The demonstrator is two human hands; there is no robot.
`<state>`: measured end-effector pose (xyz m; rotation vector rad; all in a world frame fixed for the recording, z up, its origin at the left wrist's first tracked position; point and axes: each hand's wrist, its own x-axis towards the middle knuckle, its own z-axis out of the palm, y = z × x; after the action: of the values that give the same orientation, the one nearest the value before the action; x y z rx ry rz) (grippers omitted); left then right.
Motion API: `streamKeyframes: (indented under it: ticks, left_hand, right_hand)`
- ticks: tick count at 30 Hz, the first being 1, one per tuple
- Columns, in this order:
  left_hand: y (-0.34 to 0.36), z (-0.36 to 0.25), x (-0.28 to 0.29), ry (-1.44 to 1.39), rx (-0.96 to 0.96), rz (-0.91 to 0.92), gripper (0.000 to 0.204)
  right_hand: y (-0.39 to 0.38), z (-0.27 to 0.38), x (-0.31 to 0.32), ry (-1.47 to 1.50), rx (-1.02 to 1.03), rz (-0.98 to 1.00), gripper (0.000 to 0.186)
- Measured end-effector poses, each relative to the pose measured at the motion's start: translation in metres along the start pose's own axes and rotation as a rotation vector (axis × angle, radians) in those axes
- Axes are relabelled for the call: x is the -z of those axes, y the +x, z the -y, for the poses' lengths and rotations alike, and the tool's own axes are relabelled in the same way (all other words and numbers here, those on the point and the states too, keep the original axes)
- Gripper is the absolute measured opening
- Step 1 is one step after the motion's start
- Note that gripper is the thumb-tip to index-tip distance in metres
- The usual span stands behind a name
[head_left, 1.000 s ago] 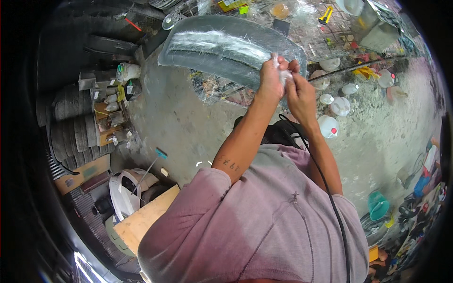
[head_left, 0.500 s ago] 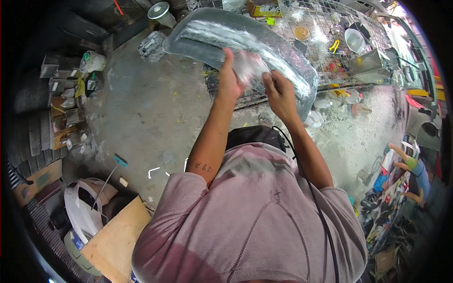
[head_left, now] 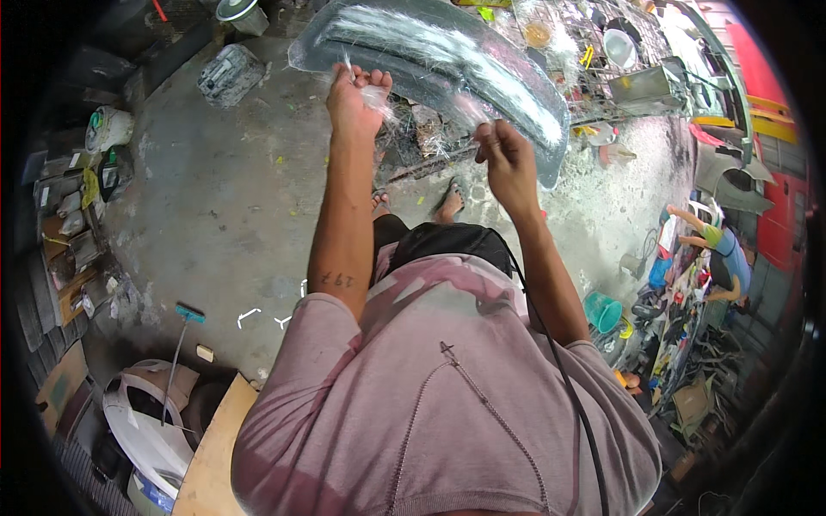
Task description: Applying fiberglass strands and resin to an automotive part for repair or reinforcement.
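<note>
A long curved panel [head_left: 311,53], dark grey and glossy, lies at the top of the view with white glass fibre strands [head_left: 430,33] spread along its length. Near its lower left edge, my left hand [head_left: 354,105] is closed round a white tuft of fibre strands [head_left: 377,100], with wisps sticking out above the fingers. My right hand [head_left: 509,155] pinches another wispy fibre tuft [head_left: 470,108] between thumb and fingers, just off the panel's lower edge. The two tufts are apart, and the right one is slightly blurred.
Behind the panel, a mesh-topped table [head_left: 564,26] holds a white bowl [head_left: 619,48] and a metal box [head_left: 645,89]. A lidded bucket [head_left: 243,14] and a wrapped block [head_left: 231,74] stand on the left floor. Another person [head_left: 728,256] bends over clutter at the right.
My hands have moved apart; the fibre bundle between them now shows as separate tufts, one in each. My left hand went left. The view has shifted, with my feet now showing.
</note>
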<state>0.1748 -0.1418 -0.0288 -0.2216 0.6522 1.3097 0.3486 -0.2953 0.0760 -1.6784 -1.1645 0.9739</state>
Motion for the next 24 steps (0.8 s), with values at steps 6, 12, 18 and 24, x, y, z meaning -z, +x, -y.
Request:
streamKeyframes:
  ticks: [6,12,18,24]
  left_hand:
    - [-0.061,0.021,-0.014,0.418,0.141,0.374,0.05]
    - [-0.095,0.035,-0.026,0.788,0.038,0.366,0.033]
    - [-0.09,0.035,-0.001,0.69,0.029,0.285,0.02]
    - [-0.079,0.043,0.013,0.758,-0.016,0.245,0.02]
  right_hand:
    - [0.003,0.013,0.007,0.062,-0.029,0.056,0.03]
    - [0.01,0.0,-0.007,0.063,0.0,0.087,0.029]
    - [0.01,-0.019,-0.028,0.209,-0.087,-0.043,0.025]
    - [0.019,-0.028,-0.026,0.147,-0.074,-0.053,0.022]
